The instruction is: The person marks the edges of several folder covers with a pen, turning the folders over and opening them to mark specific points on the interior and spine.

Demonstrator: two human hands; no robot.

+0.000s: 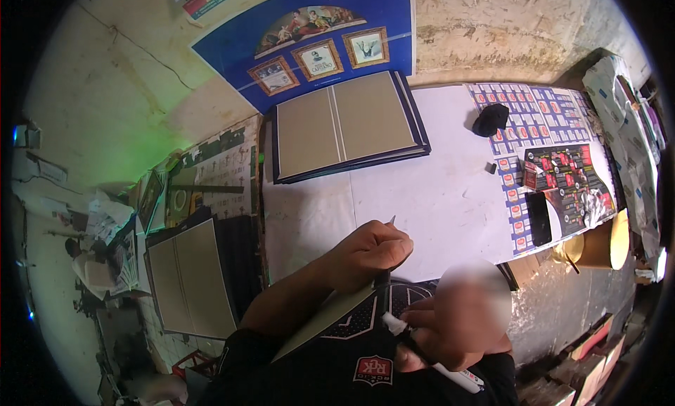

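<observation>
My left hand (pixel 373 255) is closed in a fist above my lap, at the near edge of the table. A grey-beige board cover (pixel 323 325) with a dark edge runs up into the fist, tilted against my dark shirt. A thin pointed tip (pixel 394 219) pokes out past the knuckles; what it belongs to is hidden. Lower right, my right hand (pixel 420 318) has its fingers curled about a small white wad (pixel 394 324) beside the cover's dark edge; a blur hides part of that hand. Below it shows a white marker-like tube (pixel 460 379).
A stack of dark covers with grey boards (pixel 344 124) lies at the back of the white table (pixel 436 202). Another board cover (pixel 193 279) rests left. To the right are a black phone (pixel 539 219), a black cloth lump (pixel 490 119), printed sheets (pixel 569 174) and a yellow roll (pixel 619 240).
</observation>
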